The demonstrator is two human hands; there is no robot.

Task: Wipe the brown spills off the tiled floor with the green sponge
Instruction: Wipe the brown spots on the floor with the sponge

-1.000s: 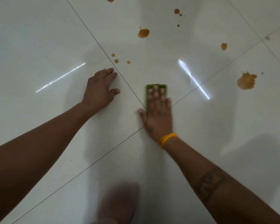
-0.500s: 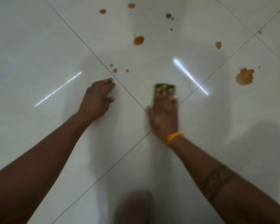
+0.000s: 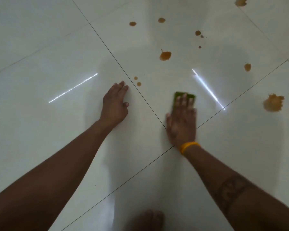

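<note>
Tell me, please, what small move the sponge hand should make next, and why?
Probably slide the green sponge forward and left under the right hand onto the two small brown drops; they look like the nearest spills and lie unwiped.

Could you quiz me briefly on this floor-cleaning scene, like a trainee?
1. True or false: the sponge lies under the right hand.
2. Which does the left hand touch? A sponge; B bare floor; C a spill.
3. Fill in: the right wrist wears a ___ band.

Key: 1 true; 2 B; 3 yellow.
</note>
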